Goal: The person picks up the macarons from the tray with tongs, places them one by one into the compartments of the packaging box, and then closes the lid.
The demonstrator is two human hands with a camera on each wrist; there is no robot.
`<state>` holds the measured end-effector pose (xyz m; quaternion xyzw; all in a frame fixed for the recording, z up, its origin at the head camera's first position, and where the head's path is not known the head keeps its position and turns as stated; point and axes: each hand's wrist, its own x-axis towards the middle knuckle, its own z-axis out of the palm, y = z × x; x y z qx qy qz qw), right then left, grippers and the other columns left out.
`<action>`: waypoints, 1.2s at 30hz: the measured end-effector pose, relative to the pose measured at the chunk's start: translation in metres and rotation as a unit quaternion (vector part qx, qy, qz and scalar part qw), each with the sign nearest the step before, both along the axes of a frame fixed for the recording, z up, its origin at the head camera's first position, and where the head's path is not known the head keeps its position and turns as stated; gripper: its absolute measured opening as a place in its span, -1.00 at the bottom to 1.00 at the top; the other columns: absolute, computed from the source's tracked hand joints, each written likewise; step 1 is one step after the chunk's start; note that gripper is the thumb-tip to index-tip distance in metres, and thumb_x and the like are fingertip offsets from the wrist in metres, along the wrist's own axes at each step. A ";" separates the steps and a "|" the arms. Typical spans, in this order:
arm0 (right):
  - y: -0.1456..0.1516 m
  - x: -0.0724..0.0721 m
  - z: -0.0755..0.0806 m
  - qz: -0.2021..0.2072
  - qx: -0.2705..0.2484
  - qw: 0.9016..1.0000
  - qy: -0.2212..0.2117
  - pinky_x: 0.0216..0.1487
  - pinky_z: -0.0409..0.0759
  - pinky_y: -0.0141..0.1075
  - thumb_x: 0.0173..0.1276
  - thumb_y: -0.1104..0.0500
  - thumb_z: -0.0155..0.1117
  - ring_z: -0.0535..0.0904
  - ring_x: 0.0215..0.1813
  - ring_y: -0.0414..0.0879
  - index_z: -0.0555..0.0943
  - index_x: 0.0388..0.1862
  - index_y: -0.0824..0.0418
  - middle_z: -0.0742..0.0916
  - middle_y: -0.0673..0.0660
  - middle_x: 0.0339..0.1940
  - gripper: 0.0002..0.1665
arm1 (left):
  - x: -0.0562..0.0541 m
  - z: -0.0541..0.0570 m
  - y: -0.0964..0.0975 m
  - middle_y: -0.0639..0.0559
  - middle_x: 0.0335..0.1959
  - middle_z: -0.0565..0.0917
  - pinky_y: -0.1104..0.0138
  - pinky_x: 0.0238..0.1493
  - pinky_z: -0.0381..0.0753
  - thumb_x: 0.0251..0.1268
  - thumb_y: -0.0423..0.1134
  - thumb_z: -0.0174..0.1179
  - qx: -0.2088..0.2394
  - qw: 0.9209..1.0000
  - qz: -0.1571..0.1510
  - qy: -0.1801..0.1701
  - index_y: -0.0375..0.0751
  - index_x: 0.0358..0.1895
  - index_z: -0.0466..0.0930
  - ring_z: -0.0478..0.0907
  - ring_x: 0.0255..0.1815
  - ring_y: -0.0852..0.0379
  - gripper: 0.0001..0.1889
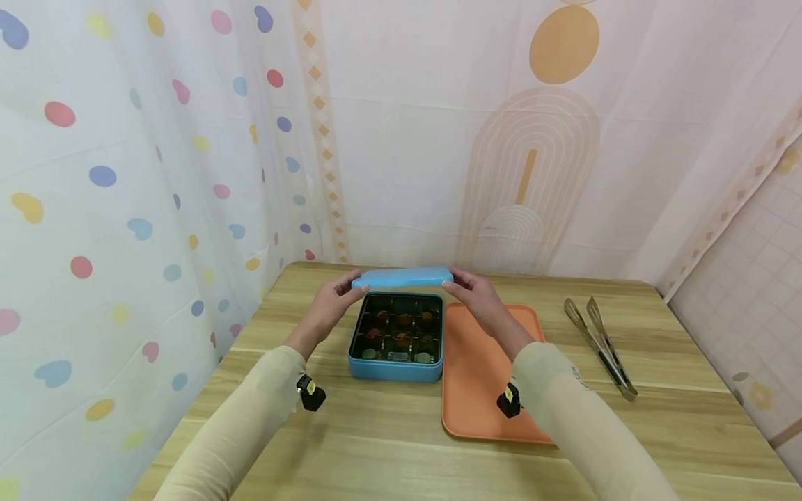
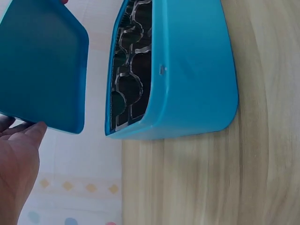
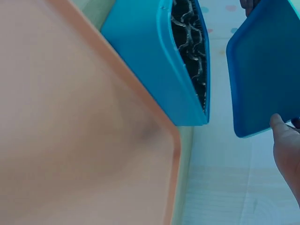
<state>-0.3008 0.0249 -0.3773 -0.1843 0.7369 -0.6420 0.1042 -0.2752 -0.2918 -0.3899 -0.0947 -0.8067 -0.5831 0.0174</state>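
A blue lid (image 1: 403, 277) hangs tilted above the back of a square blue box (image 1: 396, 370). My left hand (image 1: 330, 304) grips the lid's left edge, and my right hand (image 1: 481, 300) grips its right edge. Both wrist views show the lid's underside (image 2: 44, 65) apart from the box rim. Inside the box, a dark interior holds a clear divider (image 2: 129, 84) with several compartments. Small round pieces, some orange and some greenish, sit in them; their kind is too dim to tell.
An orange tray (image 1: 479, 410) lies right of the box, partly under my right forearm. Metal tongs (image 1: 604, 351) lie farther right with their arms spread. The wooden table (image 1: 351, 452) ends at a patterned curtain (image 1: 401, 174) behind and a dotted one (image 1: 125, 243) at the left.
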 end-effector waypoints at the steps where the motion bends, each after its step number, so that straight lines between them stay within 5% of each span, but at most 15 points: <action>1: 0.000 0.000 -0.001 0.002 0.001 1.000 -0.001 0.46 0.22 0.02 0.55 0.00 0.14 0.12 0.55 0.09 0.14 0.59 0.25 0.24 0.24 0.57 -0.22 | 0.000 -0.001 0.000 -0.21 0.51 0.24 -0.04 0.44 0.19 0.48 0.01 0.15 -0.001 1.000 -0.002 0.000 -0.22 0.53 0.20 0.19 0.48 -0.13 -0.31; 9: -0.002 0.004 -0.008 0.006 -0.024 1.000 -0.016 0.44 0.26 0.01 0.54 0.11 0.17 0.20 0.51 0.10 0.12 0.58 0.31 0.29 0.25 0.53 -0.22 | 0.004 -0.003 -0.004 -0.26 0.51 0.20 -0.03 0.43 0.20 0.50 -0.15 0.14 0.001 1.000 -0.031 -0.003 -0.33 0.54 0.11 0.18 0.48 -0.16 -0.32; 19: -0.001 0.010 -0.022 0.061 0.014 0.998 0.001 0.40 0.34 -0.03 0.51 0.16 0.22 0.26 0.48 0.09 0.10 0.60 0.24 0.32 0.18 0.53 -0.19 | 0.013 -0.014 -0.016 -0.27 0.54 0.13 0.02 0.39 0.28 0.37 -0.30 0.28 0.014 0.998 -0.055 -0.027 -0.34 0.57 0.02 0.15 0.51 -0.15 -0.19; 36: 0.011 0.041 -0.052 0.072 0.082 0.994 0.001 0.49 0.12 -0.01 0.41 0.14 0.34 -0.03 0.59 0.10 -0.04 0.62 0.25 0.08 0.17 0.62 0.00 | 0.030 -0.038 -0.013 -0.21 0.58 0.03 0.02 0.50 0.00 0.22 -0.32 0.38 -0.039 0.995 -0.086 -0.022 -0.39 0.55 0.02 -0.04 0.57 -0.18 -0.09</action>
